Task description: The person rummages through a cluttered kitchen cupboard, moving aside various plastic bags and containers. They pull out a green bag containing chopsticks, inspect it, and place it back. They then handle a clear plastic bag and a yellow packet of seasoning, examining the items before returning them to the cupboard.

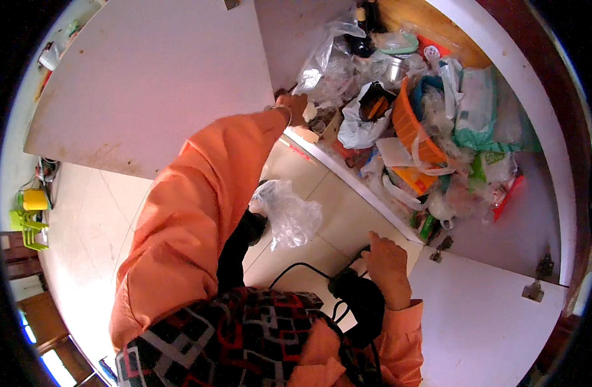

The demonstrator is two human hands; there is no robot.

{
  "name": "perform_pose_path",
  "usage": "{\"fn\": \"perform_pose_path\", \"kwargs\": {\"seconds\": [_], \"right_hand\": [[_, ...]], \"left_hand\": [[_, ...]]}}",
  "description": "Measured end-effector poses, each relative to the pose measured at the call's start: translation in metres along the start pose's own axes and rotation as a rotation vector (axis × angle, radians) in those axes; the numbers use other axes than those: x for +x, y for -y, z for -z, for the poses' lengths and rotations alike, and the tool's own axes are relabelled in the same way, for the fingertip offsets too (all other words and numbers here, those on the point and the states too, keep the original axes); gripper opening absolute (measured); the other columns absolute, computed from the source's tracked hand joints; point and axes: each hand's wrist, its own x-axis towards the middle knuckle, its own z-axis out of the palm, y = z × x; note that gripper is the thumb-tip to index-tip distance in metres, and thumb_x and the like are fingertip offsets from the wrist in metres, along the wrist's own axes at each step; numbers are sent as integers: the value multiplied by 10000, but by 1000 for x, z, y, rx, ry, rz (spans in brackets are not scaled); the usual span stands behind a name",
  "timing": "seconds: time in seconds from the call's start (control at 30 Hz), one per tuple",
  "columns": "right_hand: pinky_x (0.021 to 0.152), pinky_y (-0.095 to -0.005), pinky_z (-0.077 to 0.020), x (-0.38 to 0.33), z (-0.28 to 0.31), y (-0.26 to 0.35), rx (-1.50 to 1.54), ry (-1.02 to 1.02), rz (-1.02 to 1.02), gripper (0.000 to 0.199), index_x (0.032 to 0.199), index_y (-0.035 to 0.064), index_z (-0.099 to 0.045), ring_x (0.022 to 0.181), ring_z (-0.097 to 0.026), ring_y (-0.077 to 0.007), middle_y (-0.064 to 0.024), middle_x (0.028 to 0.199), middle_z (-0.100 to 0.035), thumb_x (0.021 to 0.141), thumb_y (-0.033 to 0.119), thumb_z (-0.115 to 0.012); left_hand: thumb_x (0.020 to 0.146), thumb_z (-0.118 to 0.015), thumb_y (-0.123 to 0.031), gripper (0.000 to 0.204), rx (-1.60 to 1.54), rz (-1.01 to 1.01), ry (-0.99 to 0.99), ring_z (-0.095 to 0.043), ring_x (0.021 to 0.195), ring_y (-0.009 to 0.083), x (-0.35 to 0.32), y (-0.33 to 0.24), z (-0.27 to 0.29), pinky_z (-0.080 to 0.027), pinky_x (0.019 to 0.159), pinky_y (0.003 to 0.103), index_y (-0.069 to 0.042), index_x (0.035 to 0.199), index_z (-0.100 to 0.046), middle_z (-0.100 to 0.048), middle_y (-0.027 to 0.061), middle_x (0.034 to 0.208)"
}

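Observation:
My left hand (294, 109) reaches to the left front corner of an open low cabinet, next to the hinge side of its left door (160, 77). Its fingers are curled, and what they grip, if anything, is hidden. Just beside it stands a small cardboard box (330, 126) with small items inside. My right hand (387, 267) hangs over the floor before the cabinet's sill, its fingers bent under; I cannot make out anything in them. A crumpled clear plastic bag (288, 213) lies on the tiles between my arms.
Inside the cabinet are an orange plastic basket (415, 126), a white bag (361, 126) with a dark opening, dark bottles (360, 44), a metal tin (394, 69) and many plastic bags. The right door (492, 316) stands open, its hinges showing. Green and yellow plastic furniture (31, 226) is at far left.

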Motion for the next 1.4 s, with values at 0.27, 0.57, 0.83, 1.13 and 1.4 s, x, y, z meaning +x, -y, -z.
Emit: {"fn": "perform_pose_path", "kwargs": {"seconds": [0.27, 0.57, 0.83, 1.13, 1.4], "right_hand": [[660, -401, -460, 0, 6, 6, 8, 57, -30, 384, 1087, 52, -495, 803, -578, -313, -151, 853, -590, 751, 203, -604], [658, -407, -459, 3, 11, 5, -5, 91, -63, 379, 1085, 50, -493, 781, -578, -323, -161, 841, -585, 753, 199, -599], [623, -417, -475, -1, 4, 0, 40, -53, 45, 337, 1080, 42, -515, 732, -596, -310, -151, 812, -596, 769, 168, -540], [631, -413, -461, -1, 8, 5, 9, 11, 24, 366, 1068, 60, -489, 754, -577, -313, -136, 798, -580, 739, 175, -600], [708, -383, -480, 12, 22, 8, 471, -387, 14, 592, 1274, 55, -351, 842, -586, -296, -183, 1038, -539, 765, 238, -592]], "left_hand": [[660, -671, -177, 479, 35, -61, -398, -537, 978, 304, 17, -13, -12, -485, 740, 404, -88, 1088, -475, -554, 130, 1033], [760, -599, -394, 458, -222, 180, -750, -500, 1029, 307, 33, -27, 35, -444, 773, 435, -35, 1029, -505, -529, 176, 1061], [716, -672, -310, 553, -289, 287, -483, -598, 859, 354, 58, -20, 54, -484, 721, 414, 14, 1075, -403, -610, 198, 902], [778, -542, -171, 170, -662, 105, -1067, -593, 660, 287, 68, 21, 85, -461, 599, 388, -13, 821, -589, -603, 165, 731], [860, -510, -146, 171, -1909, -445, -417, -543, 847, 133, -51, -15, 102, -444, 751, 292, -68, 1002, -563, -595, 11, 951]]}}
